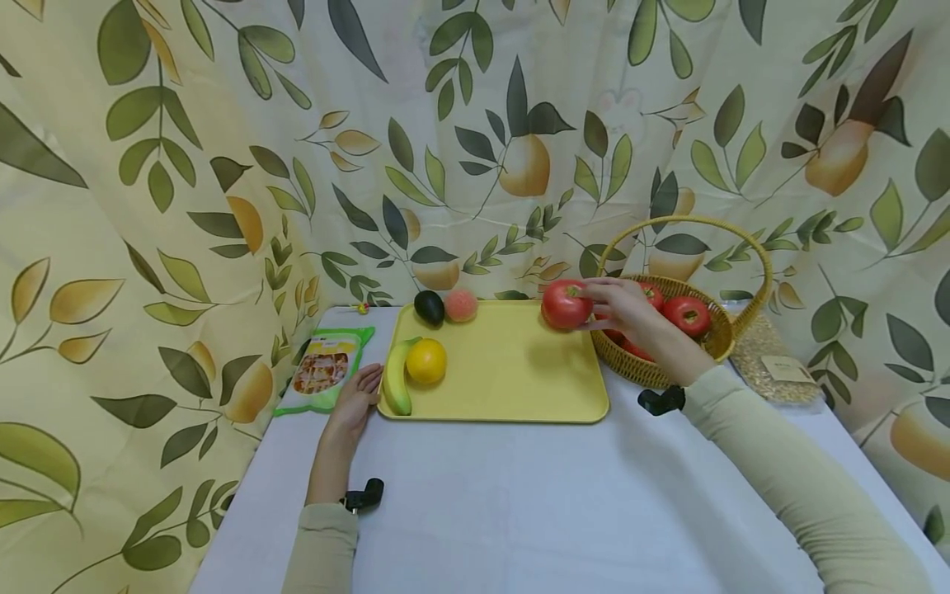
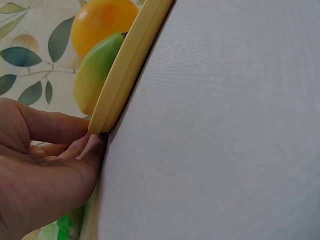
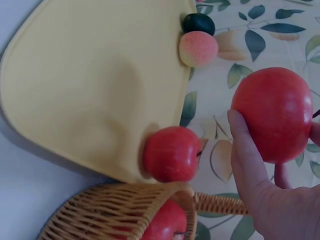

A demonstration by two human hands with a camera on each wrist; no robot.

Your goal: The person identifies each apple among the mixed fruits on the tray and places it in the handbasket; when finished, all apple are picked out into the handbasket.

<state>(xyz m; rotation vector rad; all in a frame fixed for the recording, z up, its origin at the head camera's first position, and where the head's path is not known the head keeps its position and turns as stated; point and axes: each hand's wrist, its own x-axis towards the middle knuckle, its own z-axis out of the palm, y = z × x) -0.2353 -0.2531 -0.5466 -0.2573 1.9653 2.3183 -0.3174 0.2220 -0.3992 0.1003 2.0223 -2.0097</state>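
Observation:
My right hand holds a red apple by its sides, raised above the right part of a yellow tray. Just below, in the right wrist view, a second apple sits by the tray's edge next to the wicker basket. My left hand is at the tray's left edge, its thumb and fingers pinching the rim in the left wrist view. Beside it on the tray lie a banana and an orange. A dark avocado and a peach are at the back.
More red apples fill the basket, whose tall handle arches over it. Right of it lies a clear bag of grains. A green-edged food packet lies left of the tray. A patterned curtain hangs behind the white table.

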